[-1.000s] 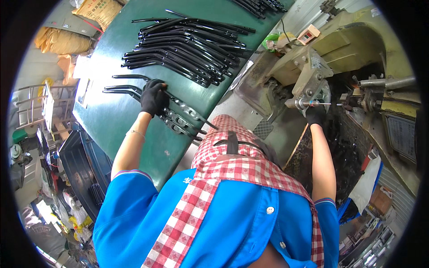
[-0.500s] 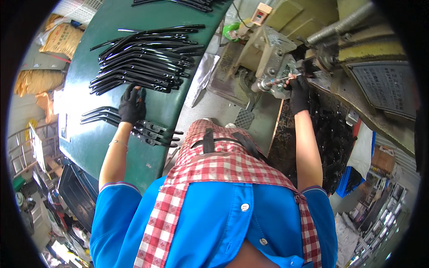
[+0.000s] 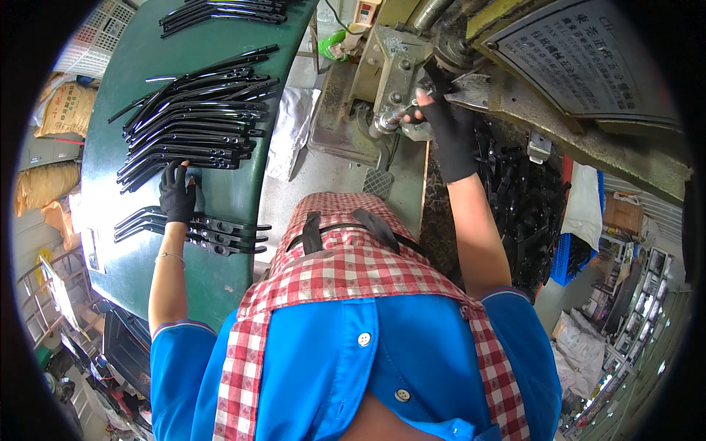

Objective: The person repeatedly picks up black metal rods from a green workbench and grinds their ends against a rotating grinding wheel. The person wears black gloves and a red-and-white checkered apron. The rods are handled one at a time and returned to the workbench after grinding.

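Observation:
My left hand [image 3: 177, 194], in a black fingerless glove, is over the green table with its fingers stretched out. The fingertips touch the near edge of a pile of bent black tubes [image 3: 193, 140]; I see no tube gripped. Just below that hand lie a few black bent parts [image 3: 219, 235] with holes and pronged ends. My right hand [image 3: 448, 132], gloved the same way, is at the metal machine fixture [image 3: 387, 122]. Its thumb and fingers are bent together there; what lies between them is too small and partly hidden to name.
The green table [image 3: 228, 283] carries another tube bundle [image 3: 220, 16] at its far end. A heap of black parts [image 3: 518, 220] fills the area right of my right forearm. The machine's yellow-green body [image 3: 507, 110] juts in above it. A foot pedal [image 3: 377, 184] sits below the fixture.
The view has shifted, so the table and machine appear further left. My right hand has reached further over the fixture; the thin rod at its fingers no longer shows. My left hand remains by the tubes.

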`<state>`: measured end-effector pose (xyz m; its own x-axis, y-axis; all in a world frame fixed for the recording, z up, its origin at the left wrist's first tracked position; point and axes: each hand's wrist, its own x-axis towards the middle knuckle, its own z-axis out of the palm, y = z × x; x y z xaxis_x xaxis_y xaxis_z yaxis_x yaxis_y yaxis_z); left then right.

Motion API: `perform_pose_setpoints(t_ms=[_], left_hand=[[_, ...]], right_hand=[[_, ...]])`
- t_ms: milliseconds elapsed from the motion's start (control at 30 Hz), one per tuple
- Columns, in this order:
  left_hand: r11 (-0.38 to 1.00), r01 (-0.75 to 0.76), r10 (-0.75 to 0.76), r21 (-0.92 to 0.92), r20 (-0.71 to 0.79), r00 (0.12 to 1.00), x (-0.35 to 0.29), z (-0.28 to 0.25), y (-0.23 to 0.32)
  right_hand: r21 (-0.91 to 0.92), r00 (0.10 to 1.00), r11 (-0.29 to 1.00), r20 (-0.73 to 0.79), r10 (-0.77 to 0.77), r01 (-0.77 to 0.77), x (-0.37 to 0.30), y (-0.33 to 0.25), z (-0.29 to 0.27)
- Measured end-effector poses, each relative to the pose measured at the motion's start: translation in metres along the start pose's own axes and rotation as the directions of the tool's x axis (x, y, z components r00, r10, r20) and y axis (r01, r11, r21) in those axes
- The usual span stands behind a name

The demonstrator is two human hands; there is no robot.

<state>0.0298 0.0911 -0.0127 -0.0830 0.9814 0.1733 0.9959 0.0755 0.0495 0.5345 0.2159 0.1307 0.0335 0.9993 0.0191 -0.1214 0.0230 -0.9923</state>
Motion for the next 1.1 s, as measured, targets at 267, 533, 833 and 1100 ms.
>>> perform_pose_setpoints(t_ms=[267, 533, 833, 1100], left_hand=[[0.983, -0.173, 0.164, 0.067, 0.122, 0.979, 0.017, -0.006, -0.005], [0.938, -0.335, 0.338, -0.086, 0.016, 0.941, 0.040, -0.045, 0.035], [0.773, -0.455, 0.528, -0.441, 0.049, 0.848, 0.077, -0.118, 0.175], [0.641, -0.591, 0.700, -0.490, 0.058, 0.711, 0.090, -0.141, 0.232]], right_hand=[[-0.978, 0.979, 0.209, -0.045, -0.197, -0.003, 0.016, 0.142, -0.175], [-0.788, 0.954, 0.614, -0.216, -0.209, -0.044, -0.003, 0.165, -0.259], [-0.692, 0.984, 0.711, 0.176, 0.002, 0.122, -0.048, 0.021, -0.150], [-0.656, 0.867, 0.686, 0.493, 0.074, 0.315, -0.075, -0.043, -0.057]])
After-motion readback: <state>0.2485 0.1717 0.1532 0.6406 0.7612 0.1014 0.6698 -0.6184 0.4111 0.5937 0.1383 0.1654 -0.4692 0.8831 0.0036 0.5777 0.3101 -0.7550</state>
